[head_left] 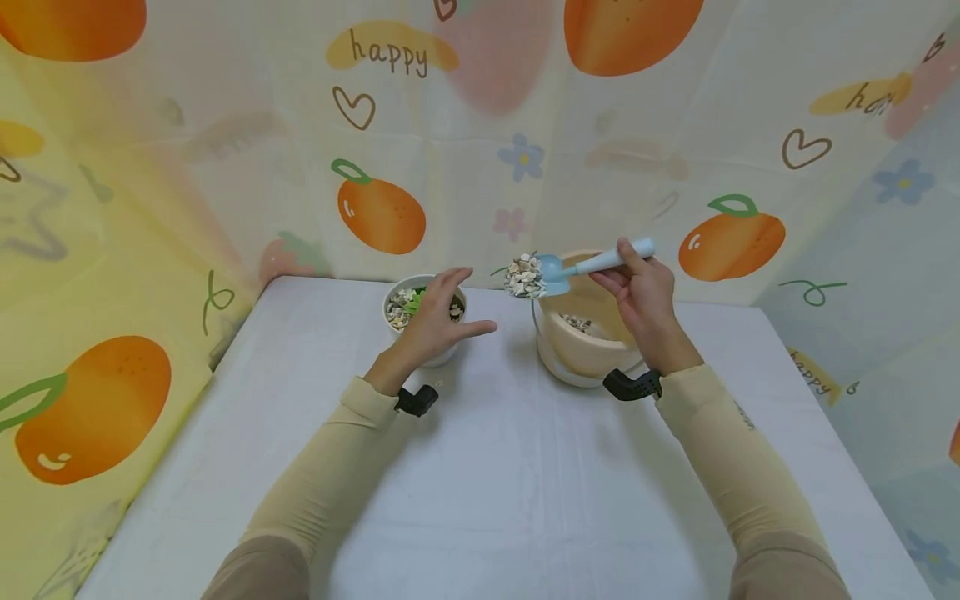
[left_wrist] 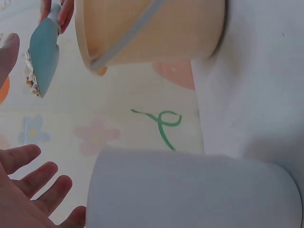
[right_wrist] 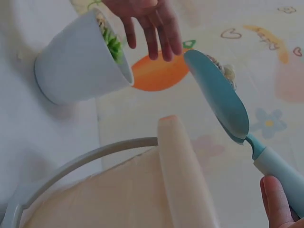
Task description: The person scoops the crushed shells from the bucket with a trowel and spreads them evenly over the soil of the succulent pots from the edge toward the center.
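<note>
Right grip (head_left: 647,302) is clenched round the pale handle of a blue scoop (head_left: 557,273), while the left grip (head_left: 441,323) is released, its fingers spread and holding nothing. Nearest to me, two cream sleeves (head_left: 318,471) reach in across the white counter (head_left: 487,492), with a black device (head_left: 632,385) strapped at each wrist. Past them, the scoop hangs in the air by the left side of a peach bucket (head_left: 592,357), its blade pointing left and heaped with stone chips (head_left: 525,277). That bucket stands right of the middle, its grey handle slung down along its side, and more chips lie inside. Left of it, and apart from it, a white pot (right_wrist: 78,59) stands upright with a green plant (head_left: 412,306) in it, pale chips on its left part and something dark at right. Whether the left grip touches the pot's rim, I can't tell. Farthest off hangs a pale cloth (head_left: 457,196) printed with orange fruit, hearts and flowers.
</note>
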Motion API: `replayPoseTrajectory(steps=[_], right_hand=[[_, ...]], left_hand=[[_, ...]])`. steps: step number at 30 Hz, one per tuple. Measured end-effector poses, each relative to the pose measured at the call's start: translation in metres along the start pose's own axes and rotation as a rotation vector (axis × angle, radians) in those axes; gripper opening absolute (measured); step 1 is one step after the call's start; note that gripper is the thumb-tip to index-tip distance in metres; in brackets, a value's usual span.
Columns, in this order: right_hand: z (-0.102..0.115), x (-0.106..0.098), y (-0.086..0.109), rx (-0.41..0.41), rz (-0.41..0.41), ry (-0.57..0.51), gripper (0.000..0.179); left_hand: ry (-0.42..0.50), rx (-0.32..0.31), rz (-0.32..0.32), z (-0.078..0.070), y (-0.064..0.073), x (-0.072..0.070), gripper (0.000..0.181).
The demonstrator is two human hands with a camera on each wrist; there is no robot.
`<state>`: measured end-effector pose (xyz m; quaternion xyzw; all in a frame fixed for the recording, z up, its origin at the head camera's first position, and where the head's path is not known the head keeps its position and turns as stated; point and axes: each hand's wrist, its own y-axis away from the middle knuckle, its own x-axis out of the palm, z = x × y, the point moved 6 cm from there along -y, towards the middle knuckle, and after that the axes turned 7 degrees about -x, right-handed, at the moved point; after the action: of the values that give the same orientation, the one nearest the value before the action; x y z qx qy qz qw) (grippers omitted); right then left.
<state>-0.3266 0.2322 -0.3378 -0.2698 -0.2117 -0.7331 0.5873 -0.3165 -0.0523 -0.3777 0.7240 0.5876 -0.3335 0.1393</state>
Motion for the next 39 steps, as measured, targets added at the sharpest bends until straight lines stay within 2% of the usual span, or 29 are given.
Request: replayPoseTrajectory(steps=[7,13,23,33,39], right_hand=[[-0.009,0.007,-0.001,-0.007,0.008,0.028,0.022],[-0.016,0.015,-0.001,0.002,0.002,0.025,0.023],[-0.025,0.026,-0.004,0.006,-0.048,0.040,0.014],[-0.039,0.035,-0.006,0.001,-0.064,0.061,0.013],[-0.051,0.049,-0.005,0.002,-0.039,0.086,0.014]], left_hand=[[-0.033,0.020,-0.038,0.010,0.004,-0.011,0.092],[-0.005,-0.012,-0.033,0.021,0.008,-0.018,0.093],[0.009,-0.060,-0.073,0.038,0.009,-0.030,0.093],[0.036,-0.050,-0.110,0.051,0.011,-0.040,0.093],[0.036,-0.104,-0.110,0.066,0.014,-0.049,0.094]])
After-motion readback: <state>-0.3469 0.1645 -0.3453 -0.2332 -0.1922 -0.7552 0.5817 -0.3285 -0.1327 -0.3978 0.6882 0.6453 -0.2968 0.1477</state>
